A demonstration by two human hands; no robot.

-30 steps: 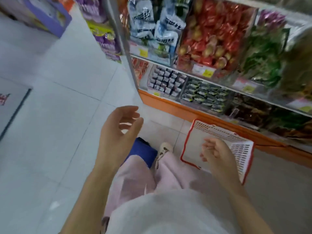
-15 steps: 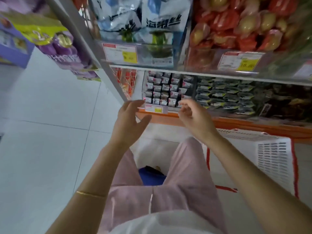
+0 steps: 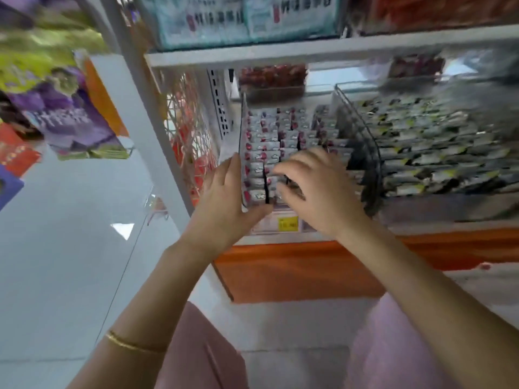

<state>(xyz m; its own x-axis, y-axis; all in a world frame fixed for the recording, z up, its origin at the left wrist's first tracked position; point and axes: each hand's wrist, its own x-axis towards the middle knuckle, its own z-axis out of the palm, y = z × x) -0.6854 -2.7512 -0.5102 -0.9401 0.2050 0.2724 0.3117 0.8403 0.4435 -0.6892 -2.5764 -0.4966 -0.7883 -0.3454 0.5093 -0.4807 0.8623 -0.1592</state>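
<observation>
Small silver-and-red packets [image 3: 266, 133] stand in rows in a clear bin [image 3: 243, 127] on the bottom shelf. My left hand [image 3: 224, 203] lies against the bin's front left corner, with straight fingers along the outside of its left wall and the thumb across the front. My right hand [image 3: 317, 189] is over the front rows, its fingers curled down onto the packets. Blur hides whether they grip one. A yellow price tag [image 3: 288, 223] shows between my wrists.
A second bin of green-and-black packets [image 3: 421, 141] sits to the right behind a curved wire divider [image 3: 365, 136]. A white shelf edge [image 3: 280, 51] hangs close above. The orange shelf base [image 3: 295, 268] is below, purple snack bags [image 3: 70, 119] hang at the left, and my knees in pink trousers [image 3: 202, 346] are near the tiled floor [image 3: 70, 234].
I have dropped lower and closer to the bottom shelf. Both hands moved forward from in front of it onto the silver-and-red packet bin. The red basket has left the view.
</observation>
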